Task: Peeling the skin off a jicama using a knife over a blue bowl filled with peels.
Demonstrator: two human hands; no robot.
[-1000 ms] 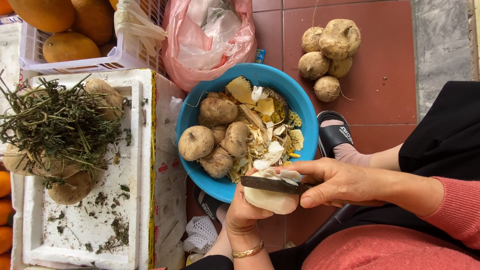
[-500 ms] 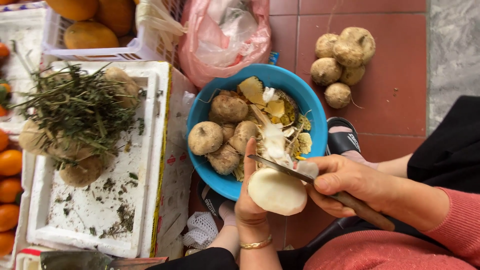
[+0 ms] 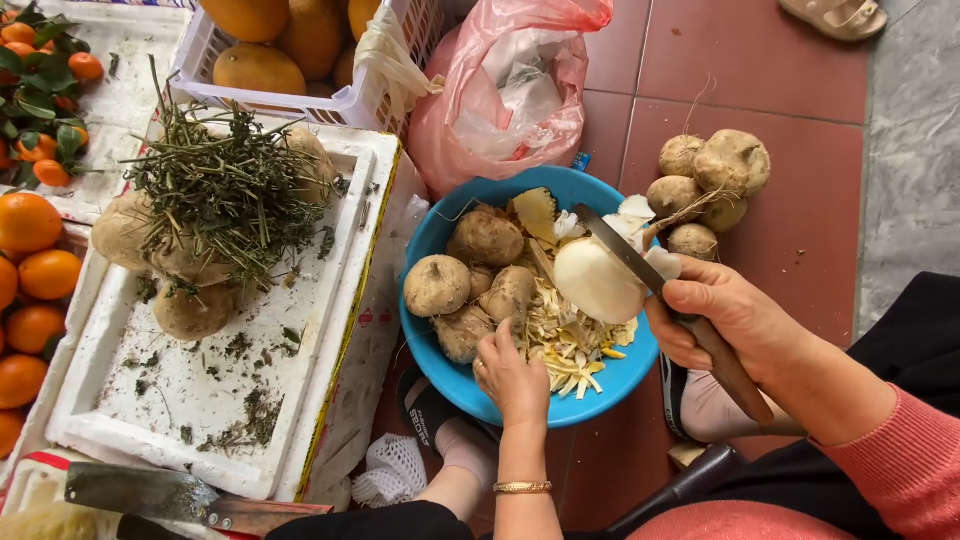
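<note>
My right hand (image 3: 722,318) grips a knife (image 3: 622,248) by its dark wooden handle. A peeled white tuber (image 3: 596,281) sits against the blade and my thumb, above a blue bowl (image 3: 447,222). The bowl holds several brown unpeeled tubers (image 3: 437,285) and pale peelings (image 3: 568,345). My left hand (image 3: 513,375), a gold bracelet on its wrist, reaches into the bowl. Its fingers curl onto a brown tuber (image 3: 510,295), and I cannot tell if they grip it.
More brown tubers (image 3: 712,178) lie on the red tile floor to the right. A white foam tray (image 3: 215,395) carries tubers under dry green stems (image 3: 225,190). A pink plastic bag (image 3: 510,90), a white crate of yellow fruit (image 3: 265,65), oranges (image 3: 35,265) and a cleaver (image 3: 150,495) lie nearby.
My left hand has let go of the peeled tuber and dropped into the bowl. The peeled tuber now stays with the knife in my right hand, higher over the bowl.
</note>
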